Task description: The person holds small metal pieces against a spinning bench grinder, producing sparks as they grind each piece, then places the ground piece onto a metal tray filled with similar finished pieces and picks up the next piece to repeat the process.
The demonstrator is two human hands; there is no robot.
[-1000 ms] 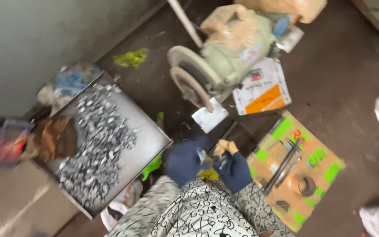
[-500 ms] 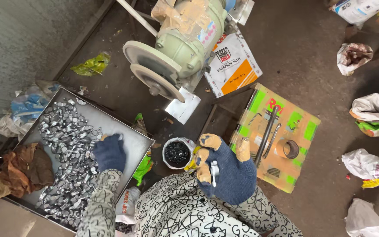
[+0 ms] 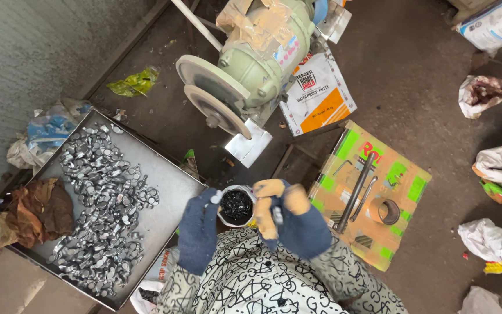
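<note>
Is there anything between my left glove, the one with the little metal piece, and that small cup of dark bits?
Nothing visible. The left hand holds a small metal piece right at the rim of the cup, with only open air between. The right hand sits on the cup's far side, clear of that gap.

Seen from above, a gloved left hand pinches a small metal piece over a cup of dark bits. The gloved right hand grips a thin tool beside it. A tray of metal pieces lies left, a grinder above.
</note>
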